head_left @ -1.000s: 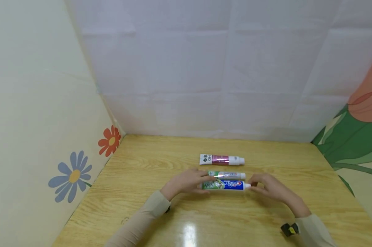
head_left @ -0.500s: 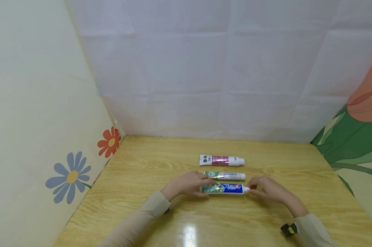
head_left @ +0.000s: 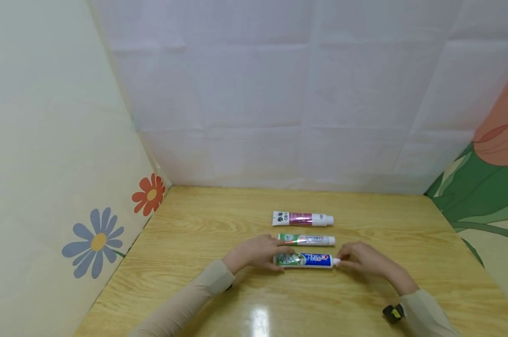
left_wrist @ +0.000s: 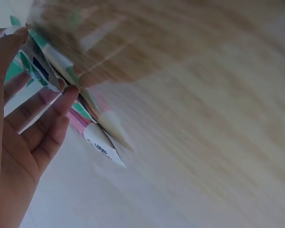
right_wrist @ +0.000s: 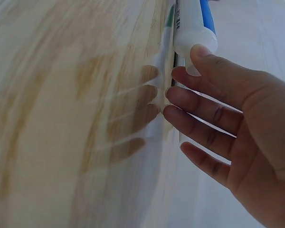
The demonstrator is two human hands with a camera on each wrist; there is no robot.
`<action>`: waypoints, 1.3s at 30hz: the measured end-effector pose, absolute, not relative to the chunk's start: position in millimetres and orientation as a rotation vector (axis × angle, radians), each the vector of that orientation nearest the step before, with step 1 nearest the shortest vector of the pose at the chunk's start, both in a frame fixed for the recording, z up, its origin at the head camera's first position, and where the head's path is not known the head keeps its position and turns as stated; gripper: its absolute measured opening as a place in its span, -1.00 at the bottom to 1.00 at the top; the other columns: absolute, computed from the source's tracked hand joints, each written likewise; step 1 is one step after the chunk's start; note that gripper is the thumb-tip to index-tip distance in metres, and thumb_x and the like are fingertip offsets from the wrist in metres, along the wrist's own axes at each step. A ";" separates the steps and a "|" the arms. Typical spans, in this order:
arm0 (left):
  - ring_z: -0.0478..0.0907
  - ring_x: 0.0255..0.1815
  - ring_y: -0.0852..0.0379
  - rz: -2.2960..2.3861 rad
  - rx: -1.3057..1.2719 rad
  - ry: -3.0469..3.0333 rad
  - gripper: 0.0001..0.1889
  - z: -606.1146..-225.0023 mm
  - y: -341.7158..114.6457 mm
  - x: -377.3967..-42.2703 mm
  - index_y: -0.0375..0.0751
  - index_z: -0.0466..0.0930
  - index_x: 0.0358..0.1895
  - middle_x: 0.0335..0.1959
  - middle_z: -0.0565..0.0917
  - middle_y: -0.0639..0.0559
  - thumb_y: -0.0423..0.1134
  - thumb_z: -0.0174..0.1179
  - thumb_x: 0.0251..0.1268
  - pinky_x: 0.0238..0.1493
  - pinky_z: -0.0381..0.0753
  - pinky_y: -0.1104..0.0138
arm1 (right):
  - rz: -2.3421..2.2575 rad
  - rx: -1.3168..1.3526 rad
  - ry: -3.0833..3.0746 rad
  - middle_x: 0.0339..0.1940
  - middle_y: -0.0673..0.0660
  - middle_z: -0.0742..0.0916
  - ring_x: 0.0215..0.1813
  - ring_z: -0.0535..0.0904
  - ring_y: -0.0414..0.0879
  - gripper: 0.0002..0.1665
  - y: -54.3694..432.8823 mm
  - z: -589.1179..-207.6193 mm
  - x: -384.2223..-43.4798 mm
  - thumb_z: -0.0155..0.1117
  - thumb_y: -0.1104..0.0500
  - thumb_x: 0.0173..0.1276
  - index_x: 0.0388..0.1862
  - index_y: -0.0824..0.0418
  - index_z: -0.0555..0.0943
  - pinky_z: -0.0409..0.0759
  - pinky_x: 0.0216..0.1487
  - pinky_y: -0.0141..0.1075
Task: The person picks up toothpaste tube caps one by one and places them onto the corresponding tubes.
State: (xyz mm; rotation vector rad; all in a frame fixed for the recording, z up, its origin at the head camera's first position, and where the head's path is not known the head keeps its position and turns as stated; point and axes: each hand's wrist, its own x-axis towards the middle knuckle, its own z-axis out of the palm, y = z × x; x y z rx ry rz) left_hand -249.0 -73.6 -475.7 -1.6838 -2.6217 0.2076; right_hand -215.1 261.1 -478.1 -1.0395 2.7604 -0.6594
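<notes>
A blue and green toothpaste tube (head_left: 317, 260) lies sideways, nearest the person in a row of three tubes. My left hand (head_left: 260, 252) pinches its flat tail end between thumb and fingers; the left wrist view shows that tail (left_wrist: 35, 69) close up. At the other end, my right hand (head_left: 365, 259) pinches the small white cap (right_wrist: 194, 69) between thumb and index finger, its other fingers spread below. Just beyond lies a green and silver toothpaste tube (head_left: 314, 240), its left end close to the left fingers. Farther back is a pink and white toothpaste tube (head_left: 301, 218).
The wooden table (head_left: 207, 215) meets a white sheet-covered wall (head_left: 254, 117) at the back. A side wall with painted flowers (head_left: 99, 242) stands at the left, and another with green leaves (head_left: 485, 196) at the right. A light reflection shows on the near tabletop.
Both hands have drawn the blue and green toothpaste tube toward the person, opening a gap to the green and silver tube. The pink and white tube stays put.
</notes>
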 end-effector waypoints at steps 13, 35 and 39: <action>0.44 0.20 0.06 0.238 -1.658 -2.638 -0.33 -476.6 -71.4 -248.9 0.15 0.23 0.35 0.33 0.34 0.10 0.33 -0.05 0.21 0.22 0.40 0.17 | -0.632 -1.037 2.761 -0.42 -0.23 0.61 -0.39 0.46 -0.41 -0.87 261.8 -480.5 -218.9 0.26 -0.03 0.24 -0.36 -0.03 0.64 0.51 -0.33 -0.43; 0.44 0.18 0.13 0.248 -1.629 -2.607 -0.35 -471.0 -70.4 -250.5 0.13 0.28 0.33 0.22 0.47 0.13 0.34 -0.10 0.23 0.22 0.40 0.15 | -0.614 -1.172 2.903 -0.23 -0.07 0.65 -0.17 0.57 -0.16 -0.73 258.9 -469.9 -220.1 0.21 -0.03 0.30 -0.17 0.09 0.65 0.59 -0.14 -0.21; 0.46 0.13 0.17 0.300 -1.605 -2.541 -0.38 -469.9 -69.7 -254.8 0.11 0.28 0.33 0.16 0.50 0.13 0.30 -0.11 0.27 0.18 0.43 0.20 | -0.562 -1.239 2.971 -0.17 -0.02 0.66 -0.10 0.56 -0.12 -0.71 257.1 -467.7 -222.4 0.25 0.00 0.26 -0.11 0.11 0.64 0.57 -0.07 -0.13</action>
